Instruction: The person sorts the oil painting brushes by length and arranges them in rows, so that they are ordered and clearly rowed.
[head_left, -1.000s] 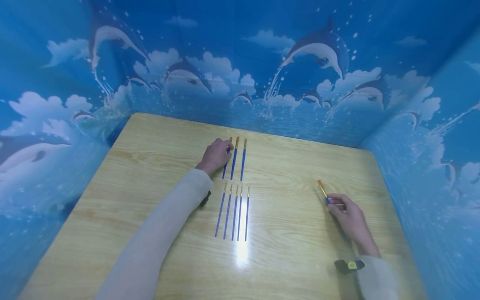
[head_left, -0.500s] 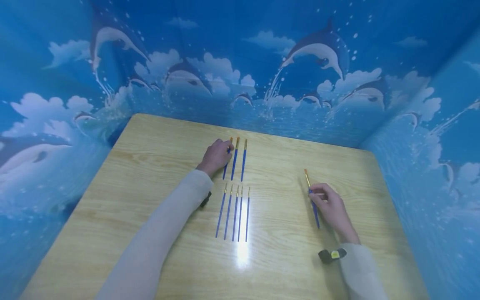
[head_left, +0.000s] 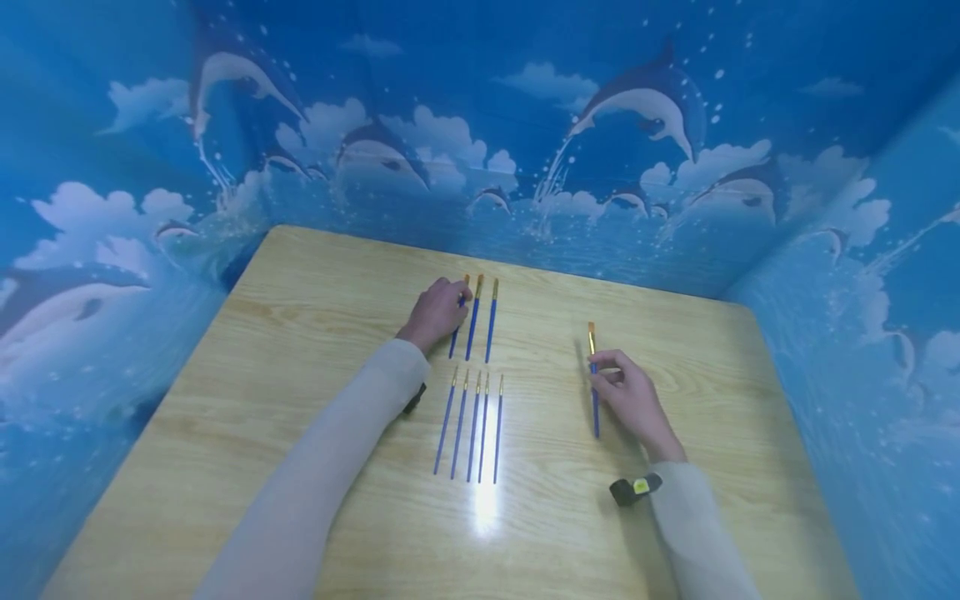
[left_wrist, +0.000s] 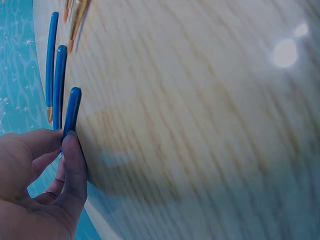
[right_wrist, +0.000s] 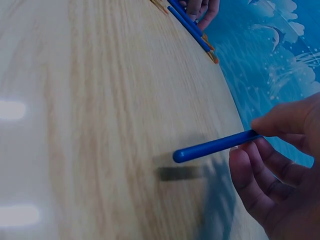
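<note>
Between thumb and fingers, my right hand [head_left: 632,400] pinches a paintbrush [right_wrist: 212,148] with a blue handle, gold ferrule and orange bristles. The brush is above the table, its shadow showing beneath it in the right wrist view, bristles pointing to the far side. At the back, my left hand [head_left: 438,312] pinches the leftmost paintbrush [left_wrist: 73,107] of a row. Beside it lie a wide-tipped paintbrush [head_left: 473,321] and a further blue paintbrush [head_left: 491,322], roughly parallel. The left hand covers part of its brush in the head view.
Closer to the person, several thin blue paintbrushes [head_left: 472,427] lie in a row, tips to the far side. The wooden table [head_left: 337,292] shows a bright light reflection. A blue dolphin-print backdrop [head_left: 480,150] stands around its far and side edges.
My right hand has moved left and toward the back with its paintbrush, which has turned from slanted to nearly straight up the view. The left hand has stayed at its brush.
</note>
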